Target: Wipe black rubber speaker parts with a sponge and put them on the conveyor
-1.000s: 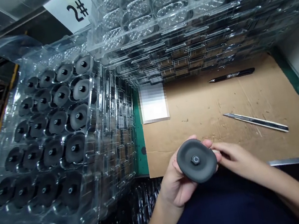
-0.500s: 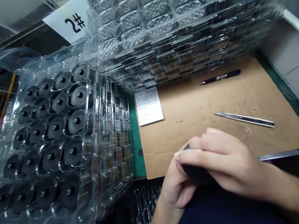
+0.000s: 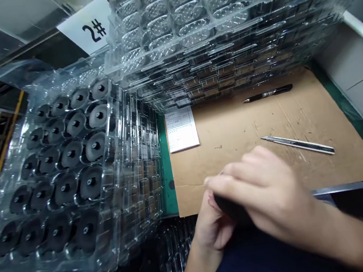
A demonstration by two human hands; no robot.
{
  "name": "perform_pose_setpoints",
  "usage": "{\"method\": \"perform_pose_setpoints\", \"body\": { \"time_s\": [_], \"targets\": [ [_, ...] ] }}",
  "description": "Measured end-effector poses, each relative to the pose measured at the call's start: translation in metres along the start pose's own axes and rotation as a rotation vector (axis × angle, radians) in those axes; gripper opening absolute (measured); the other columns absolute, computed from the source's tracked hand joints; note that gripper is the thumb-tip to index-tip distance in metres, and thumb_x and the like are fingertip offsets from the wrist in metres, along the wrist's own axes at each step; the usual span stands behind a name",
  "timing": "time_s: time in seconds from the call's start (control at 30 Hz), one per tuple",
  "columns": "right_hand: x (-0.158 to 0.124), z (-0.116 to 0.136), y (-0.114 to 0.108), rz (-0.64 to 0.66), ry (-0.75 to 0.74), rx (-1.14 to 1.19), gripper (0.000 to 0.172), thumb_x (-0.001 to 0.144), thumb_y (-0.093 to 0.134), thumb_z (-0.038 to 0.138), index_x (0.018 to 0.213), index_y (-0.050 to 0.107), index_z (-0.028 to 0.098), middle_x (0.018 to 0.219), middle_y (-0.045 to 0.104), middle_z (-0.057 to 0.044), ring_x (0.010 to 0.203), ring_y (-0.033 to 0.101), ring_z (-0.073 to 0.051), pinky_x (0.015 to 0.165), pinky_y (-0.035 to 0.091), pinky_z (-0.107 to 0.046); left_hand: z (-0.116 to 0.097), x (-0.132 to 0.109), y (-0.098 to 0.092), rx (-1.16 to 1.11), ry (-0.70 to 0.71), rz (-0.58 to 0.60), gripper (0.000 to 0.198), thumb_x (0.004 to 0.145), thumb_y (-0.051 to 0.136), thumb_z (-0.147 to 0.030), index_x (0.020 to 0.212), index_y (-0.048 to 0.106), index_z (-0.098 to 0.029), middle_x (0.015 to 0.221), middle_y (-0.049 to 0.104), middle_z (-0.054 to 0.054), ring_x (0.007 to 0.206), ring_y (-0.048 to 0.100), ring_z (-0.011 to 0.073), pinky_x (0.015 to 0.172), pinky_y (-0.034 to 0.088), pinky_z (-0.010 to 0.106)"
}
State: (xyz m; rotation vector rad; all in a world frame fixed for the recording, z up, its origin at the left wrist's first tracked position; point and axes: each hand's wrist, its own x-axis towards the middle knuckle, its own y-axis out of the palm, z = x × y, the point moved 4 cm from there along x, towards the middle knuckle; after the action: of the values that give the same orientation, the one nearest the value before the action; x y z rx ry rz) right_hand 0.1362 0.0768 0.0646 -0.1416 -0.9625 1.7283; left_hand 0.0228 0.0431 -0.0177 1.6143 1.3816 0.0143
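Note:
Close to my body, both hands are closed around a dark, rounded part in front of the cardboard's near edge. My left hand grips it from the left and below. Over its top and right side curl the fingers of my right hand, slightly blurred. Most of the part is hidden by the fingers, so its full shape does not show. Similar black round parts with a central stub sit in rows in a clear plastic tray at the left.
Stacked clear trays stand along the back, with two black parts at their right end. On the cardboard sheet lie a printed slip, a black pen and a craft knife. A "2#" sign is behind.
My right hand has shifted slightly left and up over the dark part, covering more of its upper edge. The view has moved a little; the things on the cardboard stay put.

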Motion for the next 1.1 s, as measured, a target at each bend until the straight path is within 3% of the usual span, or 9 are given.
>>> {"method": "perform_pose_setpoints", "body": {
  "time_s": [0.1, 0.23, 0.33, 0.5, 0.63, 0.73, 0.87, 1.0, 1.1],
  "targets": [
    [0.003, -0.011, 0.003, -0.006, -0.047, 0.125, 0.025, 0.09, 0.042, 0.016, 0.099, 0.065, 0.021, 0.086, 0.067, -0.002, 0.073, 0.056, -0.013, 0.069, 0.035, -0.029, -0.002, 0.001, -0.003, -0.034, 0.07, 0.003, 0.046, 0.068, 0.072, -0.045, 0.105, 0.064, -0.02, 0.099, 0.066, 0.004, 0.099, 0.059, 0.0214, 0.091, 0.047, 0.03],
    [-0.015, -0.067, 0.013, 0.029, 0.38, 0.136, 0.022, 0.089, 0.048, 0.024, 0.104, 0.065, 0.027, 0.091, 0.068, 0.0, 0.079, 0.06, -0.013, 0.071, 0.041, -0.026, -0.009, -0.001, -0.011, -0.124, 0.11, 0.041, 0.059, 0.066, 0.071, -0.047, 0.119, 0.057, -0.027, 0.127, 0.056, 0.007, 0.106, 0.06, 0.0251, 0.102, 0.038, 0.039],
    [-0.048, -0.094, 0.038, 0.122, 0.552, 0.183, 0.024, 0.089, 0.049, 0.031, 0.107, 0.065, 0.029, 0.091, 0.068, 0.0, 0.078, 0.062, -0.014, 0.068, 0.045, -0.026, -0.012, -0.002, -0.013, -0.173, 0.12, 0.074, 0.056, 0.069, 0.068, -0.046, 0.12, 0.056, -0.028, 0.135, 0.051, 0.008, 0.111, 0.057, 0.0284, 0.106, 0.032, 0.042],
    [-0.08, -0.101, 0.071, 0.196, 0.58, 0.25, 0.021, 0.086, 0.052, 0.028, 0.1, 0.068, 0.027, 0.09, 0.07, 0.001, 0.081, 0.065, -0.015, 0.069, 0.05, -0.027, -0.012, 0.0, -0.014, -0.176, 0.122, 0.07, 0.052, 0.071, 0.068, -0.044, 0.119, 0.058, -0.027, 0.127, 0.058, 0.007, 0.118, 0.052, 0.0292, 0.105, 0.034, 0.041],
    [-0.06, -0.088, 0.043, 0.049, 0.647, 0.216, 0.025, 0.089, 0.048, 0.031, 0.109, 0.063, 0.026, 0.102, 0.068, -0.001, 0.073, 0.062, -0.013, 0.06, 0.048, -0.025, -0.011, 0.0, -0.011, -0.151, 0.12, 0.061, 0.055, 0.07, 0.069, -0.043, 0.12, 0.057, -0.027, 0.128, 0.058, 0.007, 0.115, 0.054, 0.0287, 0.102, 0.038, 0.039],
    [-0.032, -0.055, 0.014, -0.111, 0.499, 0.183, 0.03, 0.088, 0.051, 0.027, 0.117, 0.057, 0.027, 0.108, 0.064, -0.001, 0.079, 0.059, -0.013, 0.065, 0.046, -0.026, -0.008, 0.0, -0.01, -0.13, 0.152, 0.045, 0.053, 0.072, 0.068, -0.041, 0.122, 0.055, -0.028, 0.129, 0.056, 0.006, 0.114, 0.055, 0.026, 0.097, 0.043, 0.036],
    [-0.01, -0.002, 0.009, -0.088, 0.049, 0.188, 0.032, 0.087, 0.049, 0.014, 0.118, 0.054, 0.016, 0.099, 0.064, -0.006, 0.086, 0.055, -0.017, 0.078, 0.044, -0.033, -0.008, 0.001, -0.011, -0.09, 0.207, 0.014, 0.046, 0.078, 0.064, -0.036, 0.122, 0.055, -0.026, 0.127, 0.057, 0.006, 0.119, 0.051, 0.0236, 0.103, 0.038, 0.034],
    [-0.002, 0.008, 0.022, 0.077, 0.013, 0.182, 0.026, 0.087, 0.045, 0.011, 0.108, 0.058, 0.013, 0.087, 0.063, -0.006, 0.076, 0.053, -0.015, 0.073, 0.043, -0.032, -0.012, 0.002, -0.01, -0.062, 0.263, -0.019, 0.044, 0.077, 0.066, -0.029, 0.12, 0.056, -0.029, 0.124, 0.059, 0.004, 0.113, 0.055, 0.025, 0.099, 0.043, 0.037],
    [0.002, 0.005, 0.019, -0.042, 0.014, 0.083, 0.027, 0.087, 0.044, 0.011, 0.111, 0.057, 0.01, 0.086, 0.063, -0.008, 0.076, 0.052, -0.016, 0.071, 0.042, -0.033, -0.014, 0.003, -0.003, -0.034, 0.245, -0.014, 0.045, 0.076, 0.068, -0.026, 0.119, 0.057, -0.027, 0.122, 0.06, 0.006, 0.114, 0.055, 0.0231, 0.099, 0.043, 0.034]
  ]
}}
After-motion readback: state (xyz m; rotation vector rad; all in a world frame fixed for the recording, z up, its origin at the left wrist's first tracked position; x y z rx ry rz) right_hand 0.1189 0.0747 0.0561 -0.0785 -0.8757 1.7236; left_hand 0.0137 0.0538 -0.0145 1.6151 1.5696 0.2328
